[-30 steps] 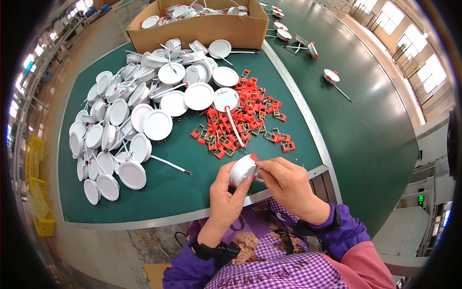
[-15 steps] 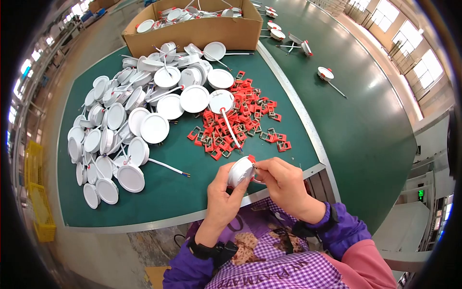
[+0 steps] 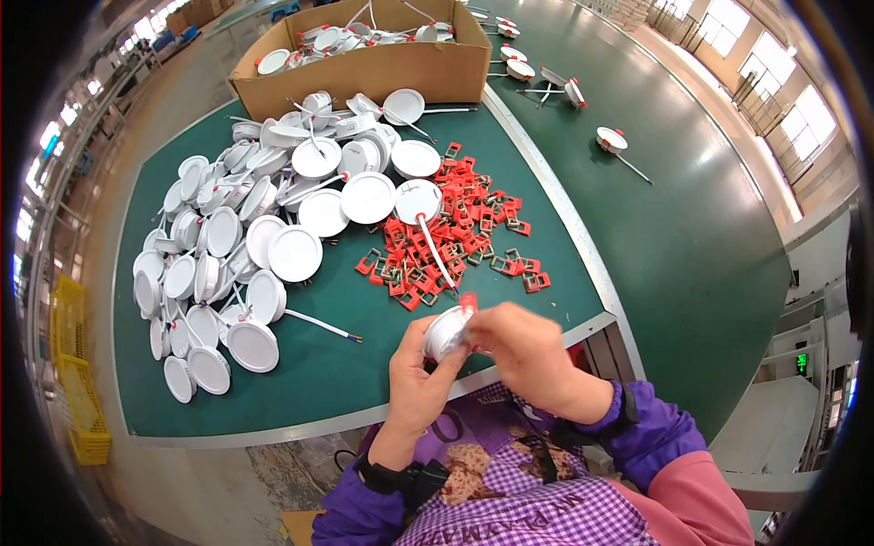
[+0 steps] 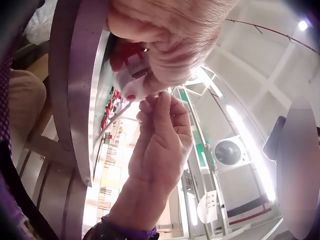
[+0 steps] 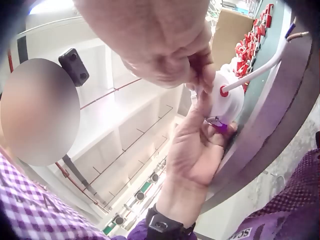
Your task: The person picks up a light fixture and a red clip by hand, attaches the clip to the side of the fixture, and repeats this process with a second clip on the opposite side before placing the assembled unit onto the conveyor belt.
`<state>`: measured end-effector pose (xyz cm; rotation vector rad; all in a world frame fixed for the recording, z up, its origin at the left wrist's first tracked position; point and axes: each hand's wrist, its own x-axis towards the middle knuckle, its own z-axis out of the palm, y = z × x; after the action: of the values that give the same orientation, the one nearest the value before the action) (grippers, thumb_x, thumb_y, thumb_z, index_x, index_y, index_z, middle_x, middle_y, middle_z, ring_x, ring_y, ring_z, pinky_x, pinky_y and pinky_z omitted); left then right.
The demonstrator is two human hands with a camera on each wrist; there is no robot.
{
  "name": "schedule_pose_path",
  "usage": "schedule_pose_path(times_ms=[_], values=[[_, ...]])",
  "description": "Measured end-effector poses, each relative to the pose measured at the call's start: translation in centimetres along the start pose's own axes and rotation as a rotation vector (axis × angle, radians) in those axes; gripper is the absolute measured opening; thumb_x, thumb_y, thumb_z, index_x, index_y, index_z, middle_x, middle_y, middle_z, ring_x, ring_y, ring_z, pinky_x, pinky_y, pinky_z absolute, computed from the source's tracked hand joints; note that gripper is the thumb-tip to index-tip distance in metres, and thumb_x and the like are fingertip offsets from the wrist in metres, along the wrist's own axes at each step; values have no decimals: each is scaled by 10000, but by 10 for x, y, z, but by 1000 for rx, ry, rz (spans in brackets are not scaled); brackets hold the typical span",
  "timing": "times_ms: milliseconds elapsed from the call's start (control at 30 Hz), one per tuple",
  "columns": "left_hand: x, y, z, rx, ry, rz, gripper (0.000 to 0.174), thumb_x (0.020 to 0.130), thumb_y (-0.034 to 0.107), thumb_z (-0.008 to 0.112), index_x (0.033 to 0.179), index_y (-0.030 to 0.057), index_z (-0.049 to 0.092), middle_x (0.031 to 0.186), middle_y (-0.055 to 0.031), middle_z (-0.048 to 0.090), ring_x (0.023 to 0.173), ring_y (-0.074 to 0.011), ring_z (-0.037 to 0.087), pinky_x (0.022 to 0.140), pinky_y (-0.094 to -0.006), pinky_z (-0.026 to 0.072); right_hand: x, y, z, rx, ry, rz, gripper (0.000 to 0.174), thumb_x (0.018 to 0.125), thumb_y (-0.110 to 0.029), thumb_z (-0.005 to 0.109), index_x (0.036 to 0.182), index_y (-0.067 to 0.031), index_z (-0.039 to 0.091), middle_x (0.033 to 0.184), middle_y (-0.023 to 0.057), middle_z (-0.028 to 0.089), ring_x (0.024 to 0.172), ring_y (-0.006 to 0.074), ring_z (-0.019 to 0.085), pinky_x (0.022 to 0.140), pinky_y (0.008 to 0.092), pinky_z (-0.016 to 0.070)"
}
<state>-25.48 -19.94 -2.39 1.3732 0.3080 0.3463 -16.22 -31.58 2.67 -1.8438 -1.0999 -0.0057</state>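
My left hand (image 3: 417,375) holds a round white downlight (image 3: 444,334) tilted on its edge above the table's front rim, thumb on one side and fingers round the other. A red clip (image 3: 468,302) stands at the top of its body. Motion blurs my right hand (image 3: 528,350), whose fingers are bent with the tips right at the downlight's side; I cannot tell what they pinch. In the right wrist view, a white cable (image 5: 260,72) leaves the downlight's back through a red grommet (image 5: 224,91), and a small metal spring (image 5: 214,120) shows beside my left fingers.
A large heap of white downlights (image 3: 296,253) covers the table's left. Right of it lies a pile of red spring clips (image 3: 437,241), with one downlight (image 3: 419,200) over its edge. Behind stands a cardboard box (image 3: 364,80) of downlights. Several clipped downlights (image 3: 611,139) lie on the right-hand green surface.
My right hand has shifted slightly left and turned over the downlight's side. The downlight has tilted a little in my left hand, so its red clip stands more upright.
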Motion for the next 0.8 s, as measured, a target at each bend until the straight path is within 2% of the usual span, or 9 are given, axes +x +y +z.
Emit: schedule_pose_path(times_ms=[33,100,133,233,267,500,633,700,800], values=[[-3,-3,0,-25,-7,23,319,830,33,628,1108,-11,480,1023,-66,573,918,-115,558,802,-253,470,3,0,-4,3,2,0,70,796,10,591,858,-3,562,744,120,585,637,253,605,564,316,482],[-2,-4,1,-55,-9,48,320,831,25,623,1111,-16,473,1030,-75,574,925,-125,564,808,-258,473,9,4,-20,89,106,221,77,806,11,582,881,-6,575,745,109,597,615,203,610,557,292,485],[-2,-3,4,-104,51,52,319,825,45,637,1101,-13,488,1001,-63,581,895,-112,563,778,-247,469,9,8,-24,139,101,196,103,809,2,592,912,-2,585,749,104,604,599,165,607,549,274,483],[3,2,9,-205,108,66,325,826,73,646,1099,-14,493,974,-52,589,866,-103,567,752,-242,472,6,6,-21,5,23,155,127,804,-1,600,930,8,587,744,113,600,612,188,609,546,276,479],[4,0,8,-184,105,59,324,829,77,644,1101,-14,493,978,-56,591,864,-101,568,746,-240,474,5,7,-21,-86,-26,68,150,798,0,605,946,15,590,760,119,601,630,211,612,547,281,478],[3,-4,11,-89,141,81,297,835,99,639,1086,-1,515,929,-49,612,815,-87,577,704,-225,474,-2,4,-10,-65,-53,26,192,782,24,595,973,13,584,805,123,604,665,259,614,564,319,492],[2,-2,12,-32,126,90,284,835,103,637,1079,11,526,909,-43,615,787,-82,579,677,-219,468,-3,4,-12,-99,-92,22,221,764,36,593,982,9,577,810,123,606,678,265,617,569,328,496],[3,-1,12,49,121,111,278,834,101,632,1080,19,531,907,-40,619,775,-79,578,658,-216,462,-3,4,-10,-167,-90,24,167,758,24,634,921,21,597,800,127,619,665,236,638,567,292,508],[3,5,9,73,63,54,296,832,57,628,1090,-1,494,967,-47,588,886,-94,559,760,-235,477,-3,5,-7,-154,-53,31,170,755,28,632,920,18,591,796,129,614,664,246,634,569,296,503]])
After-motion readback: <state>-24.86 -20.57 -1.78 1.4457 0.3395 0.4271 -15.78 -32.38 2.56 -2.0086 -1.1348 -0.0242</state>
